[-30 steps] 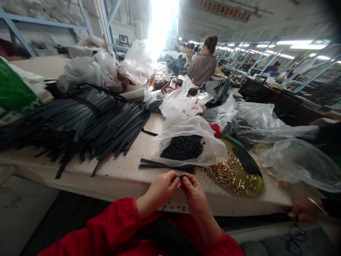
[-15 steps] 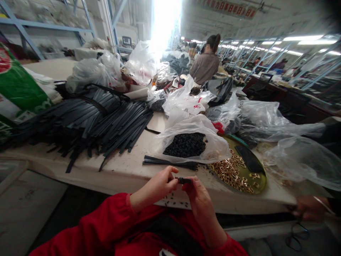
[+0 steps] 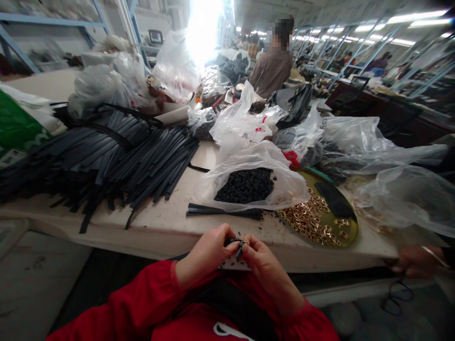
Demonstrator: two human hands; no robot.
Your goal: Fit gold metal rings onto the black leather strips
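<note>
Just in front of the table edge, my two hands meet around a narrow black strap (image 3: 232,241). My left hand (image 3: 212,248) is closed on it, thumb and forefinger pinching. My right hand (image 3: 262,261) is closed too, its fingertips at the strap's bent end. A small gold glint, perhaps a buckle, shows by the right fingertips; the fingers partly hide it. Beyond my hands lie a short bundle of black straps (image 3: 223,211) and a plastic bag (image 3: 284,182) of small black pieces (image 3: 245,185). A yellow round tray (image 3: 350,232) holds gold buckles (image 3: 305,213) and a black phone-like slab (image 3: 332,200).
A big heap of long black strips (image 3: 95,156) covers the table's left side, beside a green bag (image 3: 17,118). Plastic bags (image 3: 351,132) crowd the back and right. Another person's hand (image 3: 414,260) holds scissors (image 3: 396,296) at the right edge. A person (image 3: 272,68) stands farther back.
My hands have drawn closer together. The black strap, held straight between them before, is now bent, and the right fingers have moved onto its end. The view has shifted slightly.
</note>
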